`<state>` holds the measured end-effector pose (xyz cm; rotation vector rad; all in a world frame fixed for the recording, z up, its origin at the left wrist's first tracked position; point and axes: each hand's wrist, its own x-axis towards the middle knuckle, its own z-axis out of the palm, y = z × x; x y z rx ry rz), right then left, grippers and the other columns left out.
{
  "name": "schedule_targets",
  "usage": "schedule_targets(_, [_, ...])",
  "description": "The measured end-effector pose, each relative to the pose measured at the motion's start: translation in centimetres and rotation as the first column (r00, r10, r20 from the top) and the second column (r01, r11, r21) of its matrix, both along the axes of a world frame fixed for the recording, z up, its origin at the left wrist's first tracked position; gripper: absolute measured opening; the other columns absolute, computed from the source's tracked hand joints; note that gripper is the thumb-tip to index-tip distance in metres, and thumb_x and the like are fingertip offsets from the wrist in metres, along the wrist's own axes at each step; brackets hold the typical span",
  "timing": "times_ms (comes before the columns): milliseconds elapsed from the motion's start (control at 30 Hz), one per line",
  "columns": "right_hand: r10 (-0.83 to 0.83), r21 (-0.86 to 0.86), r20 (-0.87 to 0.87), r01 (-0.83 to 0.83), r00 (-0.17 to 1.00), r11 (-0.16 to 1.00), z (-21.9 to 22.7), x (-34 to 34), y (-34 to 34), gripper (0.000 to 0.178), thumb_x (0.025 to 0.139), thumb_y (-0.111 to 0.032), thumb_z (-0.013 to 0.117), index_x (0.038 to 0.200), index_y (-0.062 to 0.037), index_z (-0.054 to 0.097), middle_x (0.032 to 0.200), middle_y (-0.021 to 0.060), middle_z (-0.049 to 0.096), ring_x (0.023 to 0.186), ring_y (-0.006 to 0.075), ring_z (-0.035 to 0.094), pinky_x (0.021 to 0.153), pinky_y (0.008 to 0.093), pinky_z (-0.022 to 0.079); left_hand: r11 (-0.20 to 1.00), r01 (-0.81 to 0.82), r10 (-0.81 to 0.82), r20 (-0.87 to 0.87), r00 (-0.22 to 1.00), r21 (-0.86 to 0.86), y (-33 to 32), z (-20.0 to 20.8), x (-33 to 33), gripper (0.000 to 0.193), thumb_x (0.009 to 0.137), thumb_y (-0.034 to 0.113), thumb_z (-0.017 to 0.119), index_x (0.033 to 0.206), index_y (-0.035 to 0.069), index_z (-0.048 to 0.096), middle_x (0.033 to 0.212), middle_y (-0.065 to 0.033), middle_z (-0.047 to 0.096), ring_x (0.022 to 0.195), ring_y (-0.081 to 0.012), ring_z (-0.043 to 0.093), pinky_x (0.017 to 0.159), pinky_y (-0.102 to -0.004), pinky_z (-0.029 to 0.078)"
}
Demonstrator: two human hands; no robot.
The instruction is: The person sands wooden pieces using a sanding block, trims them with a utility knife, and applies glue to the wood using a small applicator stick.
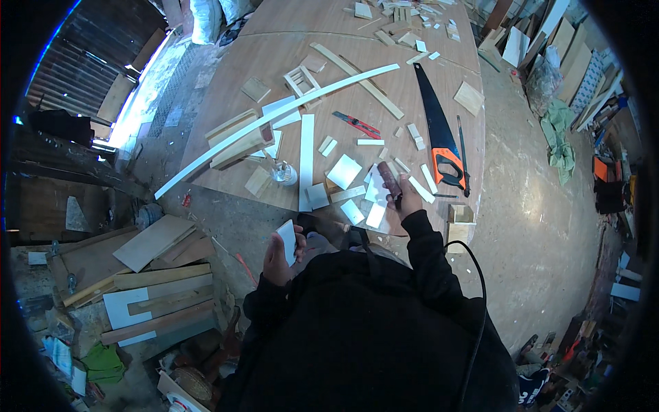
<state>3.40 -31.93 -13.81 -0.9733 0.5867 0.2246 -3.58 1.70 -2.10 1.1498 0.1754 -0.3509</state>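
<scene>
My left hand (pixel 277 264) is closed around a small white-faced board (pixel 287 240), held upright just off the table's near edge. In my right hand (pixel 411 200), a dark brown rounded tool (pixel 388 179), perhaps a wooden handle, lies over the small pieces on the table; its far end and exact kind I cannot make out. Near it are a white square piece (pixel 344 172), a narrow wooden block (pixel 348 193) and a small white rectangle (pixel 353 211). A hand saw (pixel 431 113) with an orange handle rests to the right. Farther in lies a red utility knife (pixel 357 125).
A long white strip (pixel 288 106) slants across the wooden table (pixel 240 62), overhanging its left edge. Near that edge stands a clear jar (pixel 283 173). Boards (pixel 151 244) are piled on the floor at left. A black cable (pixel 480 275) hangs by my right arm.
</scene>
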Motion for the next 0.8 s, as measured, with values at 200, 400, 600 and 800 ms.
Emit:
schedule_targets(200, [0.281,-0.176,0.226,-0.245,0.933,0.953,7.3,0.1,6.2,0.043,0.097,-0.026,0.057,0.131,-0.0018,0.048,0.084,0.0036,0.064,0.059,0.0055,0.051,0.049,0.0189,0.037,0.975,0.105,-0.125,0.093,0.988,0.196,0.6,0.6,2.1,0.075,0.092,0.069,0.036,0.115,-0.001,0.052,0.075,-0.003,0.05,0.06,-0.0091,0.043,0.056,-0.0241,0.038])
schedule_targets(400, [0.338,-0.274,0.322,-0.255,0.884,0.927,16.8,-2.0,13.4,0.038,0.1,-0.018,0.049,0.135,-0.0016,0.045,0.09,0.009,0.064,0.07,0.0083,0.058,0.06,0.0198,0.043,0.919,0.111,-0.258,0.365,0.895,0.377,1.9,2.4,4.9,0.048,0.099,0.048,0.047,0.113,0.003,0.054,0.073,-0.0008,0.05,0.061,-0.0074,0.043,0.056,-0.0239,0.037])
schedule_targets(600, [0.366,-0.703,0.478,0.098,0.798,0.704,23.3,-2.2,18.1,0.045,0.094,-0.016,0.059,0.133,0.0011,0.044,0.115,0.0202,0.059,0.107,0.0242,0.06,0.09,0.0324,0.047,0.88,0.327,-0.393,0.142,0.908,0.345,4.0,5.6,8.0,0.021,0.095,0.019,0.056,0.1,0.0,0.06,0.077,-0.0123,0.064,0.07,-0.0214,0.064,0.065,-0.0338,0.048])
schedule_targets(800, [0.577,-0.9,0.39,0.165,0.718,0.403,25.3,-1.3,23.4,0.052,0.086,-0.012,0.067,0.132,-0.001,0.047,0.113,0.0227,0.056,0.098,0.0352,0.061,0.081,0.0339,0.049,0.814,0.064,-0.423,0.512,0.748,0.578,6.4,6.0,10.1,0.018,0.082,0.004,0.055,0.099,0.0,0.06,0.078,-0.0194,0.063,0.075,-0.0381,0.064,0.065,-0.0415,0.048])
